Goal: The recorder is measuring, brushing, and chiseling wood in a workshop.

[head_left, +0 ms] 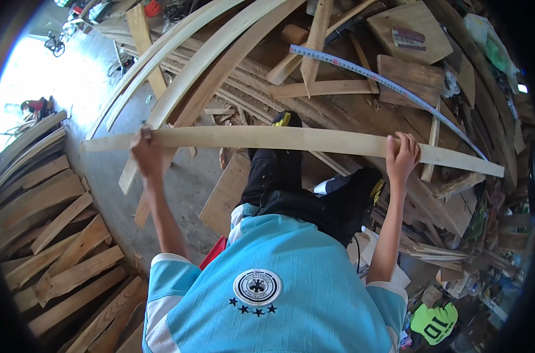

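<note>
A long, pale wooden strip (279,139) lies crosswise in front of me, over my legs. My left hand (146,152) is closed on it toward its left end, and a small dark tip shows above the fingers; I cannot make out what it is. Farther right, my right hand (401,154) grips the same strip, its fingers curled over the far edge. The strip's right end runs on past this hand. Beyond it, a white measuring tape (391,88) stretches in a curve over the wood.
Several long boards (202,65) lean at the far left, reaching the grey floor (182,191). Stacked planks (67,235) fill the left side. Offcuts, including a flat wooden block (410,32), clutter the far right. A yellow-green cloth (434,323) lies at the lower right.
</note>
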The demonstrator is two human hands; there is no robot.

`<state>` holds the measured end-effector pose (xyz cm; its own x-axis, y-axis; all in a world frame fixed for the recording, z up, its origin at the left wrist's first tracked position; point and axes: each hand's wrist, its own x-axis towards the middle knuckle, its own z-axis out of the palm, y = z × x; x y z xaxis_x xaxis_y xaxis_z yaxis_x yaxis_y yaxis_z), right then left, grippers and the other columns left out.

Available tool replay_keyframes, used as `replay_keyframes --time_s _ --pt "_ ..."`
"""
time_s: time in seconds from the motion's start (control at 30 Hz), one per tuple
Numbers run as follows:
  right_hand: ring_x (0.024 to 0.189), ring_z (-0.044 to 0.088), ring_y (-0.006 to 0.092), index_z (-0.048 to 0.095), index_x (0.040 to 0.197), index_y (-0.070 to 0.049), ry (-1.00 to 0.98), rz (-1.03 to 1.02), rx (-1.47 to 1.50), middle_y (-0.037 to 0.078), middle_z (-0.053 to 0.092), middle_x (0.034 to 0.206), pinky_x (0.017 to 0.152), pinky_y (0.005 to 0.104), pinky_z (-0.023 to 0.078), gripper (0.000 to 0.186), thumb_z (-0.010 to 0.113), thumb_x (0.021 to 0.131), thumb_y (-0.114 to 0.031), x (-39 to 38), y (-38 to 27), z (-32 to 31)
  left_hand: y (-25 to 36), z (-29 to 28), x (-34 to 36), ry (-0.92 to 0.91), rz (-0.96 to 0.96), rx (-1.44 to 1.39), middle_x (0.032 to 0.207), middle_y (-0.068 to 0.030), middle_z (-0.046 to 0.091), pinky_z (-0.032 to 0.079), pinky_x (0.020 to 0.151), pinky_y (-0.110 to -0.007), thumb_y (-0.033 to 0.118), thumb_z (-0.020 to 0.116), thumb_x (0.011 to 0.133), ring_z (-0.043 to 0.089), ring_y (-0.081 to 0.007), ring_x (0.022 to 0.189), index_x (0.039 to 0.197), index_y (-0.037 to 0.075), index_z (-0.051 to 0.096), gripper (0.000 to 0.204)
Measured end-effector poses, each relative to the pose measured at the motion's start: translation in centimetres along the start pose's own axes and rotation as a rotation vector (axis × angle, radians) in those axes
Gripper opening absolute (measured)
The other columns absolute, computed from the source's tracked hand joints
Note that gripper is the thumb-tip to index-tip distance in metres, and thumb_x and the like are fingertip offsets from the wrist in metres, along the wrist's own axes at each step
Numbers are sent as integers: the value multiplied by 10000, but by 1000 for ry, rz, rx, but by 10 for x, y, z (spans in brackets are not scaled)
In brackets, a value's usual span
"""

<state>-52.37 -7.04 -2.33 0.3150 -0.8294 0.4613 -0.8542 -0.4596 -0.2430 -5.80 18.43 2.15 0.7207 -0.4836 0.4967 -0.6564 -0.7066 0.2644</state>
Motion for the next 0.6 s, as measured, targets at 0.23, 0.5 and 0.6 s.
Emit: replay_keyframes --time_s 0.23,0.5,0.6 --pt "1002 462 243 577 866 -110 13 70 -3 49 541 944 899 392 269 223 528 786 -312 1 0 2 215 -16 -94 -828 155 -1205 883 -80 576 458 628 -226 23 556 769 571 -130 773 919 7 561 150" --pt "983 474 243 582 836 -111 -2 67 12 50 549 930 885 399 287 194 527 787 -290 3 -4 2 120 6 -50 -692 -429 -1301 789 -13 598 443 517 -171 111 596 772 541 -62 610 923 57 590 160" --pt "944 498 259 582 819 -104 51 7 -3 62 562 915 838 395 340 193 513 797 -283 5 -2 0 5 0 -8 -327 -402 -960 718 -12 601 436 493 -185 141 591 755 535 -67 559 878 55 615 153"
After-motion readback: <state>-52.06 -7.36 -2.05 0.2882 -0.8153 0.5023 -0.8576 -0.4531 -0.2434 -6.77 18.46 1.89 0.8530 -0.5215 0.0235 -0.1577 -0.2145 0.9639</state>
